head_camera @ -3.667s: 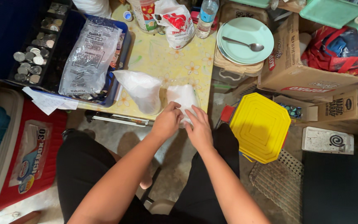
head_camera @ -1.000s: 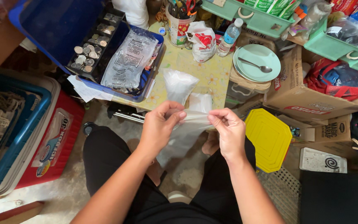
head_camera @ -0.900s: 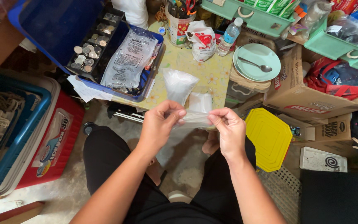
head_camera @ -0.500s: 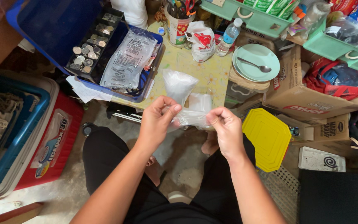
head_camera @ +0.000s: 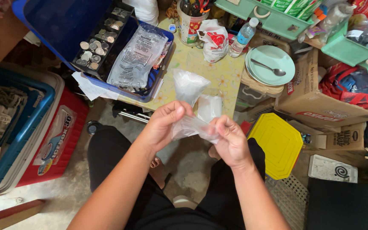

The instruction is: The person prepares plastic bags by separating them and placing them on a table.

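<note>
Now a small clear plastic bag (head_camera: 192,127) is pinched between the left hand (head_camera: 163,125) and right hand (head_camera: 231,140); its mouth should be rubbed open gently, probably.

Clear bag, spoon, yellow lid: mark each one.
clear bag (head_camera: 191,126), head view, crumpled middle between both hands
spoon (head_camera: 269,67), head view, mid-handle, on the green plate
yellow lid (head_camera: 280,145), head view, centre of its top face
</note>
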